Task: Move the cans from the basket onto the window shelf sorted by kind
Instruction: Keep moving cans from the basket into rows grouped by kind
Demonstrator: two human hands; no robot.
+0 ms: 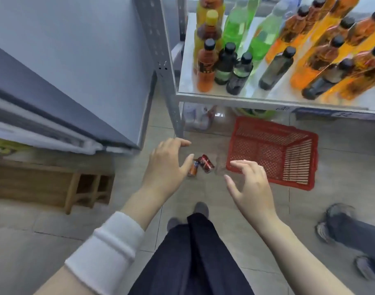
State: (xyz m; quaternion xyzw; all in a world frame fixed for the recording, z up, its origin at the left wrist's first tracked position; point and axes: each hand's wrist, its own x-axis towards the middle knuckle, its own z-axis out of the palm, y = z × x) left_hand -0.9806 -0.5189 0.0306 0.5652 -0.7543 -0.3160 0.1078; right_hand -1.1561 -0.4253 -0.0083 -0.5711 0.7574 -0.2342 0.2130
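This looks like a small shop, and I am standing in its drinks corner. Beside me a grey metal shelf [224, 96] on a perforated steel post [161, 50] carries bottled drinks set out in rows by kind: orange bottles [322, 60], green bottles [235, 28] and dark bottles [224, 64], most with black caps. Paper labels [339, 114], too blurred to read, are stuck on the shelf's front edge. Plastic-wrapped stock [199, 118] sits underneath. A red plastic shopping basket [271, 133] sits on the tiled floor [54, 231], and a large grey appliance [65, 60], perhaps a cooler, stands to my left.
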